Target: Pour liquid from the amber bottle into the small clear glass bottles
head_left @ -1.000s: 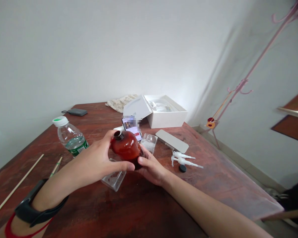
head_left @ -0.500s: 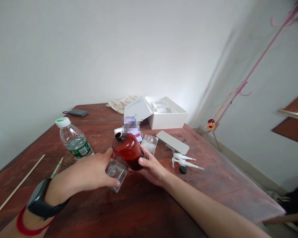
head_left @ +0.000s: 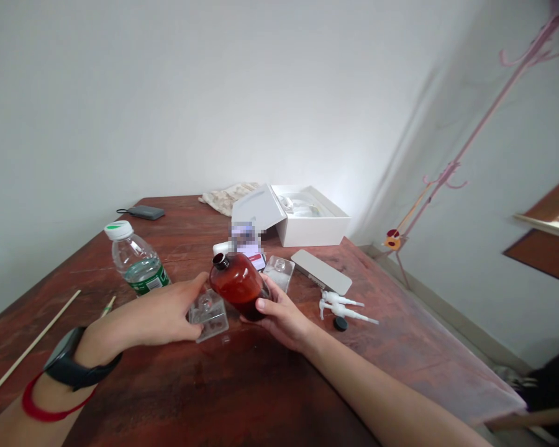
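My right hand point(head_left: 279, 316) grips an amber bottle point(head_left: 237, 282) by its lower part. The bottle is uncapped and tilted, its open neck pointing up and to the left, away from the hand. Beside it on the left, my left hand point(head_left: 172, 307) spans the left side of a clear plastic box point(head_left: 214, 320), thumb at the near edge and fingers at the far one. That box looks flat at table level. Behind the bottle lies a second clear plastic box point(head_left: 279, 272). Two white pump heads point(head_left: 342, 305) and a black cap point(head_left: 340, 323) lie on the right.
A water bottle point(head_left: 137, 261) stands close behind my left forearm. Wooden sticks point(head_left: 32, 344) lie at left. Farther back are a white box point(head_left: 314, 231), a phone point(head_left: 251, 254), a grey slab-shaped case point(head_left: 321, 272), a cloth point(head_left: 228, 197) and a dark grey device point(head_left: 144, 212).
My left hand has moved slightly left with the clear box, which has gone from tilted to flatter. The amber bottle stays in my right hand, nearly unmoved.
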`<state>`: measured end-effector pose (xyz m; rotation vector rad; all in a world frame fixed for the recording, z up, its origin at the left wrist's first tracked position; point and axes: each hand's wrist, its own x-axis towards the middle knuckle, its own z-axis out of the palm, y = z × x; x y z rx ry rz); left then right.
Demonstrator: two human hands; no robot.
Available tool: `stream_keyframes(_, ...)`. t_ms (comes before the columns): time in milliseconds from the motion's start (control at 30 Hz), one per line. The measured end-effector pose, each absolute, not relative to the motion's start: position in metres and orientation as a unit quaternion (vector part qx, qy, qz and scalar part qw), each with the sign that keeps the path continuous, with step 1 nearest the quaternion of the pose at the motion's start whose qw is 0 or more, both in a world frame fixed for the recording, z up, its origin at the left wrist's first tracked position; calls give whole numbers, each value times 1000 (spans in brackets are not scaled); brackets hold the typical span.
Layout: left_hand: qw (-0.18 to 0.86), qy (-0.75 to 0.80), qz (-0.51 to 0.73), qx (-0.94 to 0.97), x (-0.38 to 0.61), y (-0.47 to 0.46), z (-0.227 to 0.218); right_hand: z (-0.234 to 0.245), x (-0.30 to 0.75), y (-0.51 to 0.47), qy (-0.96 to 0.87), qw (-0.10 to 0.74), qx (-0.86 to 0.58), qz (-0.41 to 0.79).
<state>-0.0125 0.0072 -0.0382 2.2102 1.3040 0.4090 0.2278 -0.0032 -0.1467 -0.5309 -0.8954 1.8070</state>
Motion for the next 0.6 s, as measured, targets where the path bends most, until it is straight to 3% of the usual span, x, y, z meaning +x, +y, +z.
stream_keyframes(300,279,483,188,808,-27,7,-70,-148,238,5,-392,487,-256,737)
stream_keyframes(600,311,497,307,750,-16,8,-106,-155,249,13,-409,478,-305,715)
